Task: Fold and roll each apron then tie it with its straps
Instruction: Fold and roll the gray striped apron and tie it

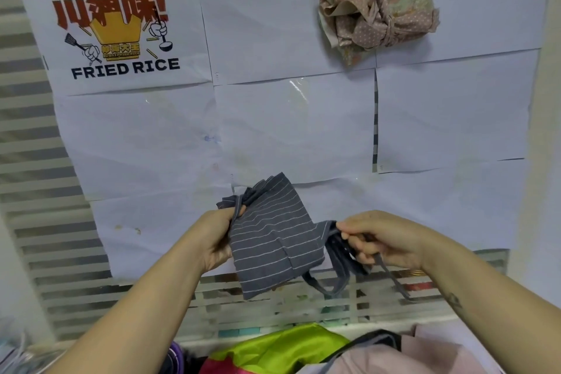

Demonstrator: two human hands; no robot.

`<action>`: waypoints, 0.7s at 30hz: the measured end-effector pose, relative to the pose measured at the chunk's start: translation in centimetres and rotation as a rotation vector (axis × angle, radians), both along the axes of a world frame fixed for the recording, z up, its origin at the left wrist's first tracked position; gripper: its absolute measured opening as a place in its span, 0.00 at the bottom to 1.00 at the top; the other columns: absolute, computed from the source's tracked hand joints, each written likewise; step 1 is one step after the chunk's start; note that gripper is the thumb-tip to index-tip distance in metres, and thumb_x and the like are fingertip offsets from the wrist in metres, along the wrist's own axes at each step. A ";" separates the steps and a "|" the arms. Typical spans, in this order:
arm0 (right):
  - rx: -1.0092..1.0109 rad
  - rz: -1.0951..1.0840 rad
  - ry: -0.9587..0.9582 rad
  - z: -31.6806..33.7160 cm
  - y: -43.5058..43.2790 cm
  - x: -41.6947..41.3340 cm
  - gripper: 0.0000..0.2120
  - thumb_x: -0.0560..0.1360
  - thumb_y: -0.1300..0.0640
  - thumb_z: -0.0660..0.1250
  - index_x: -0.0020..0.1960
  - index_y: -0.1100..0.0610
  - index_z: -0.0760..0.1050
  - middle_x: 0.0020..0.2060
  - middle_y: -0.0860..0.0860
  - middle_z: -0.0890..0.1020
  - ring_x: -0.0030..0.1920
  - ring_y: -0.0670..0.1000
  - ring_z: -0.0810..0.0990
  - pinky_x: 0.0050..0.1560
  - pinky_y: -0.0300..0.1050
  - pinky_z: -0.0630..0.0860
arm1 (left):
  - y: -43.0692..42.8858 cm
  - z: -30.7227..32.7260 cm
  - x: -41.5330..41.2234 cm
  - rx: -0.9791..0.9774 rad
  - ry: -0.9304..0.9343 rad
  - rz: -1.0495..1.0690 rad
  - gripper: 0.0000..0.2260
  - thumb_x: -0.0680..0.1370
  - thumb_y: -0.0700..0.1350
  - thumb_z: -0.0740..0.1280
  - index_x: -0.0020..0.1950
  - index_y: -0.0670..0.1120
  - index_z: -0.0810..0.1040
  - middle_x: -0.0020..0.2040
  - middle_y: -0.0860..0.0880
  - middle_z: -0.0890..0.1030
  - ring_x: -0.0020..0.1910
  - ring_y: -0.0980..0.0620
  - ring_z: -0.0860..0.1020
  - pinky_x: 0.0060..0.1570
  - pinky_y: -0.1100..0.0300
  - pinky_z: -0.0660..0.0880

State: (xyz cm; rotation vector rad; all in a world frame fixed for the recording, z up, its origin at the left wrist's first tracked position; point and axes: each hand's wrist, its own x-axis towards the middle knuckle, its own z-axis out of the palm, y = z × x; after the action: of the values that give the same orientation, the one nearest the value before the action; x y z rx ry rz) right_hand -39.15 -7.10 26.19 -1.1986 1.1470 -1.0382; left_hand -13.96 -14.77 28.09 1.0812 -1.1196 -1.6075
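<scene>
Grey striped apron [267, 240], folded to a narrow wedge, is held between both hands over the near edge of the bench [45, 191]. Long axis runs far-to-near, wider end toward the person, far end bunched into pleats. The thin white stripes run crosswise, tilting up to the right.

Left hand [212, 243] grips the apron's left edge, thumb on top near the pleats. Right hand [382, 240] pinches the gathered straps [338, 252] at the right edge; loops & one loose end hang below it. Hands apart, w/ the apron spanning the gap.

Bench top is white slats, mostly covered by taped white paper sheets [288, 130], creased & lightly stained. Far left lies a "FRIED RICE" poster [118, 33] w/ red lettering. Far right sits a tied bundle [376, 6], pink polka-dot & pale floral cloth, knotted w/ its own straps. At the bottom edge, a heap of fabrics [282, 349]: lime green, pink, purple.

Apron cloth looks like thin woven cotton; the straps are narrow flat tape in the same grey.
</scene>
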 end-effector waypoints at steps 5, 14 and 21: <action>-0.053 0.126 0.450 1.2 0.6 0.0 0.15 0.81 0.55 0.60 0.37 0.58 0.74 0.25 0.50 0.74 0.26 0.47 0.68 0.31 0.36 0.69 | -0.9 -0.5 -0.5 -0.389 -0.332 0.166 0.09 0.79 0.46 0.64 0.52 0.42 0.80 0.45 0.42 0.84 0.42 0.46 0.81 0.43 0.54 0.77; -0.330 0.065 0.669 -0.9 1.2 6.8 0.16 0.79 0.50 0.62 0.35 0.53 0.75 0.35 0.55 0.82 0.35 0.46 0.79 0.46 0.43 0.77 | 1.7 -5.2 -4.9 -0.810 -0.789 0.119 0.03 0.77 0.41 0.59 0.50 0.45 0.68 0.45 0.50 0.74 0.40 0.58 0.74 0.38 0.63 0.72; -0.087 0.082 0.250 -12.3 2.9 7.6 0.11 0.79 0.57 0.63 0.39 0.56 0.79 0.34 0.47 0.81 0.36 0.43 0.79 0.43 0.37 0.77 | 4.5 -16.0 -4.0 -0.398 -0.714 -0.107 0.08 0.76 0.41 0.63 0.50 0.36 0.73 0.46 0.45 0.76 0.42 0.52 0.74 0.37 0.61 0.71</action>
State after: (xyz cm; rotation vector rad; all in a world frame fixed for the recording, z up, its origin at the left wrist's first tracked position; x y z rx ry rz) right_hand -31.56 -4.23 13.90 -1.4642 1.2425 -0.9016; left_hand -18.01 -10.29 12.10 1.3703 -1.8945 -1.0035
